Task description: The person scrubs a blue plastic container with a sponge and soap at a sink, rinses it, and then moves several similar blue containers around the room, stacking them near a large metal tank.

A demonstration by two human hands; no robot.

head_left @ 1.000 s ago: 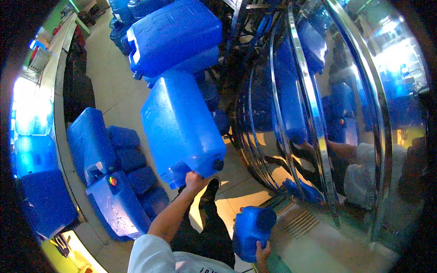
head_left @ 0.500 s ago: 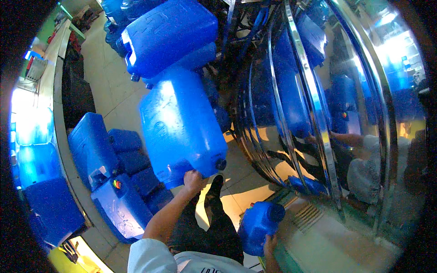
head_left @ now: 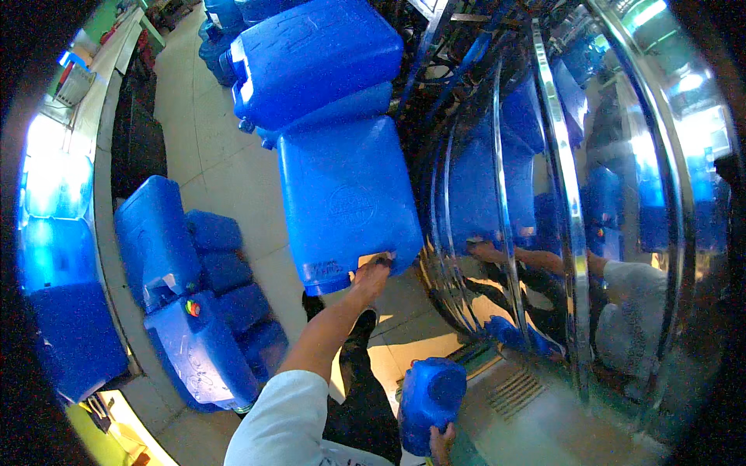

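Observation:
My left hand is closed round the handle of a large blue jerrycan, at the end of the can nearest me. My arm is stretched forward in front of my legs. Lower down, my right hand grips a smaller blue container close beside my right leg. Its round dark-blue end faces up, and part of the hand is cut off by the lower edge. Just beyond the large jerrycan, another blue jerrycan lies on its side on top of one more.
Several blue jerrycans stand at the left, one with an orange-and-green cap. A shiny ribbed steel tank curves along the right and mirrors the scene. Dark metal framing rises behind. Further left, blue containers line a ledge. A floor grate lies at lower right.
The large jerrycan has swung right, toward the tank, and turned, with my left hand still on its handle. The small container has shifted slightly left and down with my right hand.

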